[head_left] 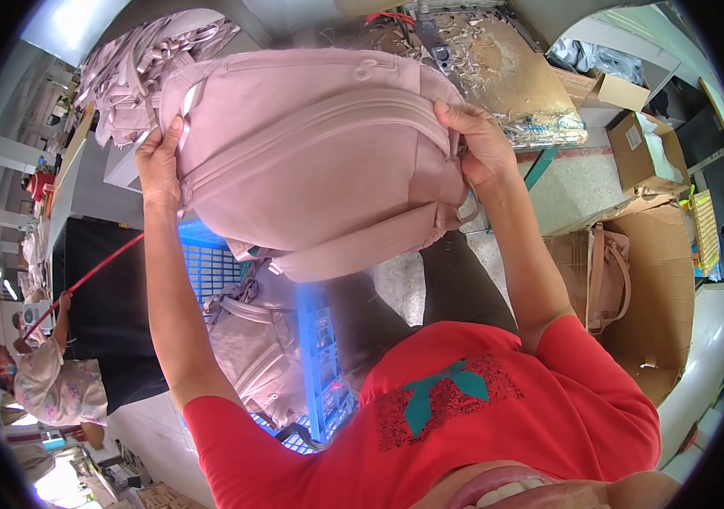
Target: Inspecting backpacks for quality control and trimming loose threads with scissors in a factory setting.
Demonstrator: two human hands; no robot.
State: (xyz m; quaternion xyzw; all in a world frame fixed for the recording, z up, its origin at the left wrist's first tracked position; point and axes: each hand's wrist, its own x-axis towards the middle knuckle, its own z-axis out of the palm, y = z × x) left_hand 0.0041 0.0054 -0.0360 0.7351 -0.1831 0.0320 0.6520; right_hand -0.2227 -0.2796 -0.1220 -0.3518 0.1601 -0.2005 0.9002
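A pale pink backpack [311,161], apparently part-sewn, is stretched between my two hands in front of me. A curved zipper band crosses its panel, and loose threads show along its top edge. My left hand [161,165] grips its left side, thumb on top near a white strip. On the right side, my right hand [479,144] pinches the edge beside the end of the zipper band, its other fingers partly hidden. Below the backpack stands a blue plastic basket [318,365] with more pink bag pieces [256,348] inside.
A heap of pink straps [145,64] lies at the far left. Beyond the backpack is a worn workbench [506,59] with scraps. At right stand a large cardboard box [655,297] holding a pink bag [608,280] and a smaller box [646,153]. A co-worker [61,373] holds a red pole at left.
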